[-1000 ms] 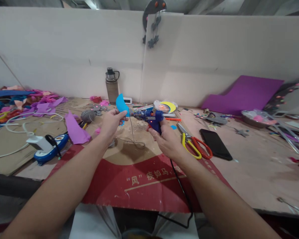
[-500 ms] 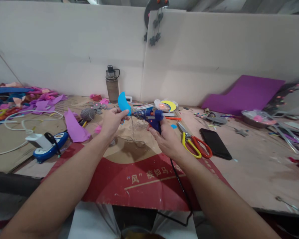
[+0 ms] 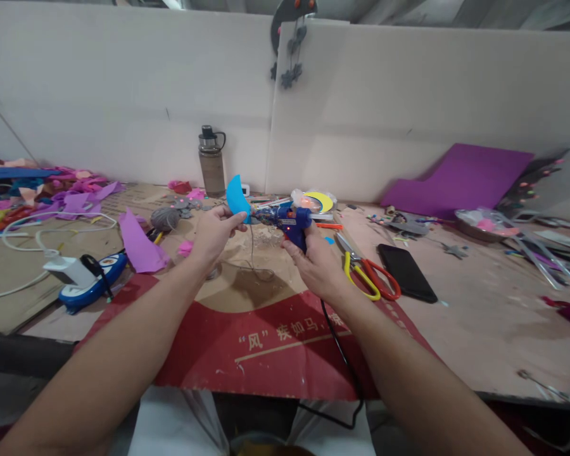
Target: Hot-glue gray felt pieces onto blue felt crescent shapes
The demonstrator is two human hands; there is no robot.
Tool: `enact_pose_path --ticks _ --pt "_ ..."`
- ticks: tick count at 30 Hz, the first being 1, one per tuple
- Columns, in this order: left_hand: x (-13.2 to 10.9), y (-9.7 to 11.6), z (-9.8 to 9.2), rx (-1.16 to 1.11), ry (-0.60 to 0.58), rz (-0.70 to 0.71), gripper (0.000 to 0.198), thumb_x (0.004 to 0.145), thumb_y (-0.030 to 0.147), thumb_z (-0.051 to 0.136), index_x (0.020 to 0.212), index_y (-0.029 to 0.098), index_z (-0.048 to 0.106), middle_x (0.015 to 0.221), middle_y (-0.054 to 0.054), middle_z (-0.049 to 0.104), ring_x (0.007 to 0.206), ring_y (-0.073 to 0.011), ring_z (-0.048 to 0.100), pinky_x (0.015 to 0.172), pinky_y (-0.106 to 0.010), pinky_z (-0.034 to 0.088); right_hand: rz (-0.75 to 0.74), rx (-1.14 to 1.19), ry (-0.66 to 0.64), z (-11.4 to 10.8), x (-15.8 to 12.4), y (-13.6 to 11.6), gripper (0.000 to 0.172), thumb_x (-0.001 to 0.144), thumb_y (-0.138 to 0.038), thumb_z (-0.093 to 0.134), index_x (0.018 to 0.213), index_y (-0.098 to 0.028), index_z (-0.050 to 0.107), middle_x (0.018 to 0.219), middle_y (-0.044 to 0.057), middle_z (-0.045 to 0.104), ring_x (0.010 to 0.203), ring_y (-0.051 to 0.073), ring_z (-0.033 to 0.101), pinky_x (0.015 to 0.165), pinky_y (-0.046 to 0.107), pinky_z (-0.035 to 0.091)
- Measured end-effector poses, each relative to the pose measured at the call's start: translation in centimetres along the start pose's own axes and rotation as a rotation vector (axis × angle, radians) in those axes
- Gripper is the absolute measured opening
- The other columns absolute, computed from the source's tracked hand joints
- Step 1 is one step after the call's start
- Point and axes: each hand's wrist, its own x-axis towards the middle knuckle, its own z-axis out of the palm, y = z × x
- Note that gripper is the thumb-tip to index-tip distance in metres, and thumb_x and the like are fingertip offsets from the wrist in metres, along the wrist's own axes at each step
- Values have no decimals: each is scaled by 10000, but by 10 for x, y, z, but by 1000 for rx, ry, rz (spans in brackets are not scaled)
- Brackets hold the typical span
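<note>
1. Cardboard covers the table's near edge, likely to spare the top from glue drips; a black cable runs down over it, apparently from the gun.
2. Right hand has its fingers wrapped round the handle of the gun, which lies level, probably to aim the nozzle leftward. Whether the trigger is squeezed, I cannot tell.
3. Left hand pinches the lower end of the blue piece between thumb and fingers, leaving its curved tip free above. It is right at the nozzle; whether they touch is unclear. String hangs below the pinch.
4. Scissors and a phone lie right of the gun, seemingly within easy reach.
5. Bottle stands upright near the panel, presumably clear of elbows.
6. Purple sheet leans against that panel.
</note>
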Motion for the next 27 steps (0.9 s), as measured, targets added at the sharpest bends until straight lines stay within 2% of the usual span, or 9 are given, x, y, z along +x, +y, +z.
enact_pose_path --ticks 10,19,27 --pt "-3 5 2 55 -14 16 227 668 359 734 725 161 638 626 -35 653 554 -123 569 521 -250 341 -21 8 40 -1 0 0 350 889 -286 475 1227 -196 473 1162 121 592 1026 253 572 907 421 453" --pt "-6 7 2 73 -52 33 223 692 364 718 740 165 629 624 -20 649 570 -117 567 537 -248 345 0 -4 59 -1 0 3 375 882 -314 486 1240 -209 461 1099 126 615 973 273 596 764 420 503" --pt "-6 5 3 94 -79 42 204 690 350 717 732 166 638 617 -15 644 541 -107 548 519 -245 331 12 40 71 -1 1 9 330 886 -325 484 1193 -207 453 1056 112 611 923 251 595 726 403 500"
